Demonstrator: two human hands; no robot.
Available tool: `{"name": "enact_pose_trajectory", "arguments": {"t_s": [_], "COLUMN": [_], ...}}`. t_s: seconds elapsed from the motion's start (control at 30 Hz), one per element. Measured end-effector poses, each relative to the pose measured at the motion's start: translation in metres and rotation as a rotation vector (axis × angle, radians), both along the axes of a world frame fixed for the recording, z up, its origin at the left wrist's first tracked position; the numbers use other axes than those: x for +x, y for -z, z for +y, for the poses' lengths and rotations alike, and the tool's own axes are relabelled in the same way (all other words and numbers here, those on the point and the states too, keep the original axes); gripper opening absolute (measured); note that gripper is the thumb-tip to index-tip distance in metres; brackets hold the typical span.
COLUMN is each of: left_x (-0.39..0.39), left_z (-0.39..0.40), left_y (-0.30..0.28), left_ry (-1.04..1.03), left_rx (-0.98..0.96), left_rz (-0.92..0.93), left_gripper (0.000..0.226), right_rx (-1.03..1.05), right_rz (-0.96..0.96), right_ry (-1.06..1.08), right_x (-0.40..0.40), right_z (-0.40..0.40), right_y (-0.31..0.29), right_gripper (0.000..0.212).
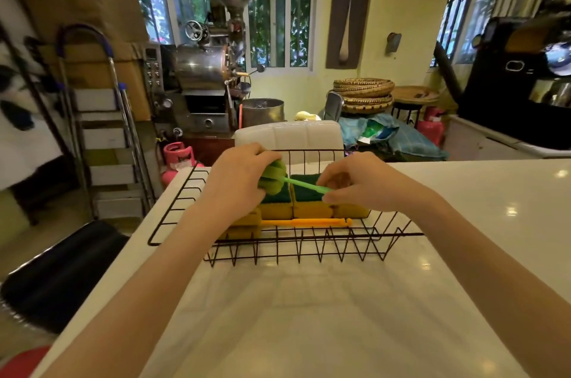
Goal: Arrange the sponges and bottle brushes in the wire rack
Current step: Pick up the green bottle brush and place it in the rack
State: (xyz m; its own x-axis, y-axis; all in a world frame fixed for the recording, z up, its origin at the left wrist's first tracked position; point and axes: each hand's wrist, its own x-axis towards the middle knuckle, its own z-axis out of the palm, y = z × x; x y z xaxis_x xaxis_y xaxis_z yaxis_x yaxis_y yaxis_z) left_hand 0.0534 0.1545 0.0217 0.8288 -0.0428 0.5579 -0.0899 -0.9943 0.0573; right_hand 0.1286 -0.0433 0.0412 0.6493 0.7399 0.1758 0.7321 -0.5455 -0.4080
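Your white surface carries the black wire rack, which sits near its far left corner, close to the edge. Inside the rack, yellow sponges with dark green scouring tops stand in a row, packed side by side, with one more yellow sponge lying lower at the front left. An orange bottle brush lies flat along the front of that row, just beside the sponges.

You hold the green bottle brush above the sponges with both hands. Your left hand has its grip closed around the green foam head, and your right hand pinches the thin handle at its other end.

From here, the risks look like these. The rack's floor is open wire, so a thin handle set down at an angle could slip through a gap or snag on a bar. If you press the brush down onto the sponge row, you may tip the upright sponges out of line. The rack is light and near the edge of the surface; a firm push toward the left could slide it off. Letting go with one hand first may let the brush pivot and roll onto the orange one.
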Motion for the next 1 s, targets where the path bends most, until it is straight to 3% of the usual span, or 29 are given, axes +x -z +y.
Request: {"name": "enact_pose_trajectory", "arguments": {"t_s": [0.2,0.3,0.37,0.43,0.5,0.6,0.67,0.77,0.9,1.0], "left_x": [-0.002,-0.005,-0.007,-0.009,-0.009,-0.005,-0.001,0.003,0.004,0.004], "left_z": [0.016,0.018,0.017,0.015,0.011,0.006,0.003,0.002,0.008,0.015], "left_y": [-0.004,-0.013,-0.018,-0.021,-0.023,-0.016,-0.010,-0.003,-0.002,-0.003], "left_ry": [0.014,0.020,-0.043,-0.044,0.030,0.223,0.304,0.363,0.407,0.415], "left_rx": [-0.027,0.004,-0.041,-0.216,-0.483,-0.800,-0.976,-1.055,-1.106,-1.030], "left_rz": [0.014,-0.179,-0.371,-0.474,-0.354,0.085,0.398,0.603,0.529,0.474], "left_gripper": [0.057,0.058,0.070,0.085,0.087,0.066,0.059,0.041,0.019,0.018], "right_rx": [-0.152,-0.150,-0.032,0.240,0.551,0.865,0.952,1.026,0.982,0.715], "right_rz": [-0.360,-0.490,-0.457,-0.288,0.021,0.547,0.683,0.729,0.620,0.482], "right_ry": [0.090,0.152,0.184,0.202,0.196,0.111,0.082,0.058,0.059,0.129], "right_x": [-0.010,-0.010,-0.006,-0.002,-0.003,-0.011,-0.016,-0.022,-0.026,-0.026], "right_z": [0.027,0.033,0.030,0.026,0.024,0.029,0.033,0.038,0.041,0.036], "right_y": [0.008,0.012,0.012,0.011,0.009,0.007,0.007,0.012,0.016,0.012], "right_gripper": [0.025,0.023,0.022,0.020,0.017,0.016,0.017,0.016,0.021,0.012]}}
